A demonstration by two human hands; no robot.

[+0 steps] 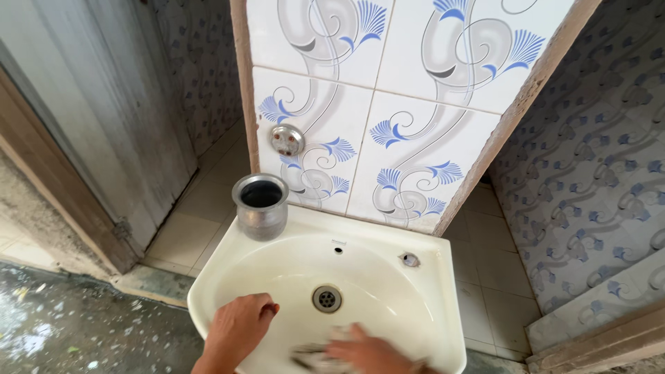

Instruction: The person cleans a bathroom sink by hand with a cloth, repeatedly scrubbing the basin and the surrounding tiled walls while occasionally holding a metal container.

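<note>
A cream-white wash basin is fixed to a tiled wall, with a metal drain at its bottom. My left hand rests in the basin's near left part, its fingers curled with nothing visible in it. My right hand presses a blurred grey-white rag or scrubber against the basin's near inner wall, just below the drain. A round steel pot, dark inside, stands upright on the basin's back left rim.
White wall tiles with blue and grey swirls rise behind the basin, with a round metal cap set into them. A small tap hole sits on the back right rim. A worn door stands left. Tiled floor lies below.
</note>
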